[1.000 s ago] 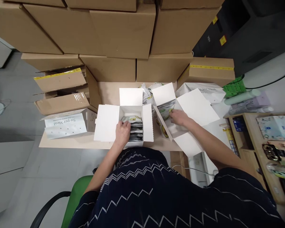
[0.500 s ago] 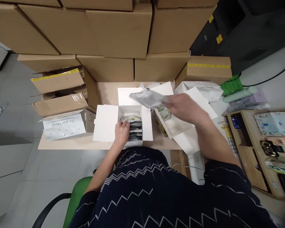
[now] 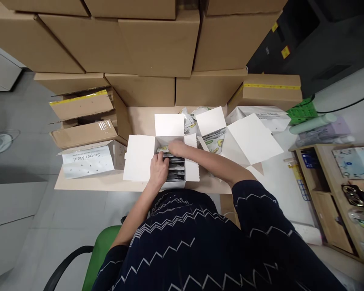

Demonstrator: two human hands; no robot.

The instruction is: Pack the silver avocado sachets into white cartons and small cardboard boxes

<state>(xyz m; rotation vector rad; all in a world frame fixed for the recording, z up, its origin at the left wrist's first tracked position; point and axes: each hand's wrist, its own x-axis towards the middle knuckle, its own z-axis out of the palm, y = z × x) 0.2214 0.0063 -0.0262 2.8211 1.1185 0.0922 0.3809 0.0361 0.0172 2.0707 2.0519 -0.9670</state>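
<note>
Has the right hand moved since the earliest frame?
Yes, leftward relative to the cartons: the right hand went from the right open white box to the middle white box.

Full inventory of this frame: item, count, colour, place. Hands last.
centre box: 1, white, open, mid-table
right box: 1, white, open, right of centre box
pouches: several, silvery, printed, in both open boxes, some behind
Su-per Meal boxes: 2, white, table's left end and right rear
cartons: many, brown, stacked along the back
open carton: 1, brown, table's left
table: 1, pale wood, under the boxes
basket: 1, green, right rear
roll: 1, pale green, beside basket
dark unit: 1, black, upper right
organiser: 1, light wood, far right
chair: 1, green, lower left
shirt: 1, navy and white, bottom
left hand: 1, bare, at the pouches in centre box
right hand: 1, bare, rear of centre box, grip hidden
</note>
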